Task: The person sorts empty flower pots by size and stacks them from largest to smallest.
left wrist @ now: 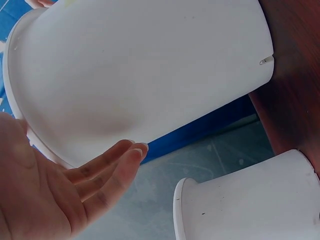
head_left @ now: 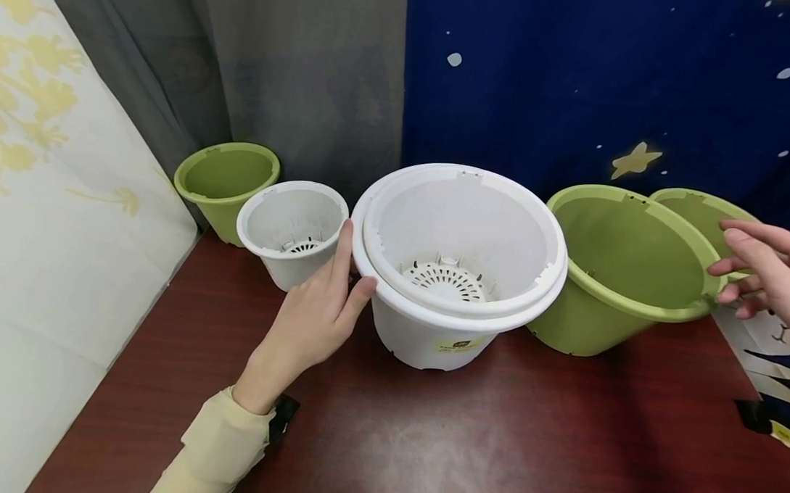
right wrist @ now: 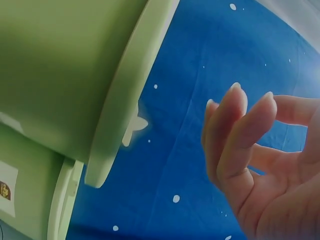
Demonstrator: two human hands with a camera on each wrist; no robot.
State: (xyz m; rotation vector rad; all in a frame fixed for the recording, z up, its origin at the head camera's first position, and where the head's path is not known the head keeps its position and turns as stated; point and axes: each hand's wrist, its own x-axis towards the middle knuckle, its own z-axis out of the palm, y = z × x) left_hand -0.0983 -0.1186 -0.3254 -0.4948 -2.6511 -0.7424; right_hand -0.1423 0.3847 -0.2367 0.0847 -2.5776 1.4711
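Two large white plastic pots stand nested on the table. The inner pot (head_left: pixel 468 220) has a slotted base, and the outer pot (head_left: pixel 424 342) carries a yellow label. My left hand (head_left: pixel 317 305) touches their rim on the left side with fairly straight fingers; in the left wrist view, the fingers (left wrist: pixel 107 182) lie along the outer wall below the rim. To the right, my right hand (head_left: pixel 776 271) is beside a large green pot (head_left: pixel 582 318) and a second green pot (head_left: pixel 703 206) partly hidden behind it. Its fingers are loosely bent around nothing, apart from the pots in the right wrist view.
A smaller white pot (head_left: pixel 294 217) stands just left of my left hand, with a green pot (head_left: pixel 230 175) behind it. Grey curtain (head_left: pixel 309 77) and blue star-patterned cloth (head_left: pixel 537 113) hang behind the dark red table (head_left: pixel 388 442). A white floral panel (head_left: pixel 56 227) borders the left.
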